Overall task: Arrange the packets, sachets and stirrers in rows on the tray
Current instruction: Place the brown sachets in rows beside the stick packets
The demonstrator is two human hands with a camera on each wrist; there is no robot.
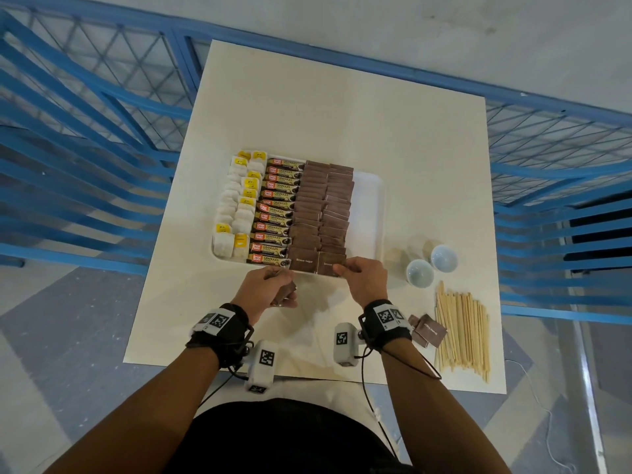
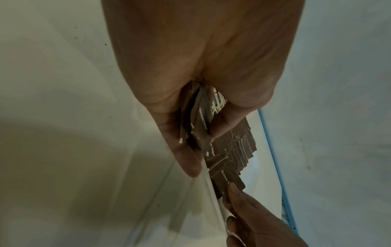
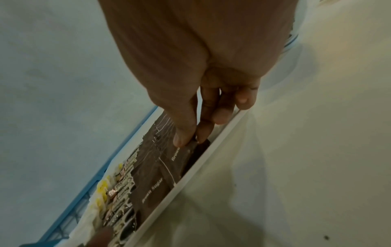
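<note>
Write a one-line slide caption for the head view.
Right hand places a brown sugar sachet on the tray while left hand holds spare sachets.

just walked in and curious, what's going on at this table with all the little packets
A person is filling a white tray with rows of tea bags, coffee granule sticks and brown sugar sachets. The right hand pinches a brown sachet at the near end of the second brown row, setting it in place. The left hand holds a few spare sachets. The wooden stirrers and some loose sachets lie on the table, off the tray.
</note>
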